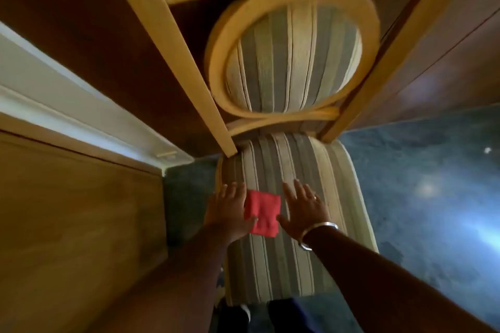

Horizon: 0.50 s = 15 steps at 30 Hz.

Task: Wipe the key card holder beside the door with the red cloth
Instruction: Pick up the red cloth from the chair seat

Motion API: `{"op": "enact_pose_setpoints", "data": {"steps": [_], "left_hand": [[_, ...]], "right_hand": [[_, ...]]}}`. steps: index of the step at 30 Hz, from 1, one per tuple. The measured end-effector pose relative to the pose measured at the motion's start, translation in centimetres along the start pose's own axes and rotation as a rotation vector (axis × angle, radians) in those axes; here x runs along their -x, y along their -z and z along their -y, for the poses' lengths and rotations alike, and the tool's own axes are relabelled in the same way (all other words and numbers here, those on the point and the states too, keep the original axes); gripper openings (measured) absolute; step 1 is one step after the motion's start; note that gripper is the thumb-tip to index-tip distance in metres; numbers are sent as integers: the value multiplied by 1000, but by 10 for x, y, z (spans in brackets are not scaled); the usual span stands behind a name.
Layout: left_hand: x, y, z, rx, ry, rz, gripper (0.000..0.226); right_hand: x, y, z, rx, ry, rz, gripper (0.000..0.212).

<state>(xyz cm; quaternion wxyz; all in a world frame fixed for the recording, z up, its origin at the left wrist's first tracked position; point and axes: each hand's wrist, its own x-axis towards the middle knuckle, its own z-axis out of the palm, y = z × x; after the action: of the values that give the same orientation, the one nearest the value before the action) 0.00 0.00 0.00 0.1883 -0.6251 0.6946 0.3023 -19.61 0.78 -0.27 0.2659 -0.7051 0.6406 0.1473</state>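
A folded red cloth [262,213] lies on the striped seat of a chair [273,170] below me. My left hand [230,208] rests flat at the cloth's left edge, fingers spread, its thumb over the cloth's lower left corner. My right hand [304,208] lies flat just right of the cloth, fingers apart, thumb pointing toward it; it wears a ring and a metal bangle at the wrist. Neither hand grips the cloth. No key card holder or door is in sight.
The chair's oval striped back [293,59] in a light wooden frame stands under a light wooden table [189,67]. A wooden cabinet side [75,211] fills the left, with white trim [81,105] above it. Blue carpet [433,197] spreads to the right.
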Motion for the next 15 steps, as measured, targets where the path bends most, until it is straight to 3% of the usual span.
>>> {"op": "enact_pose_setpoints", "data": {"steps": [4, 12, 15], "left_hand": [[-34, -21, 10, 109, -41, 10, 70], [-72, -43, 19, 64, -125, -70, 50], [-79, -46, 21, 143, -127, -113, 36]], "right_hand": [[-30, -38, 17, -83, -10, 54, 81], [-51, -89, 33, -112, -45, 35, 79], [-55, -88, 35, -165, -60, 1, 66]]}}
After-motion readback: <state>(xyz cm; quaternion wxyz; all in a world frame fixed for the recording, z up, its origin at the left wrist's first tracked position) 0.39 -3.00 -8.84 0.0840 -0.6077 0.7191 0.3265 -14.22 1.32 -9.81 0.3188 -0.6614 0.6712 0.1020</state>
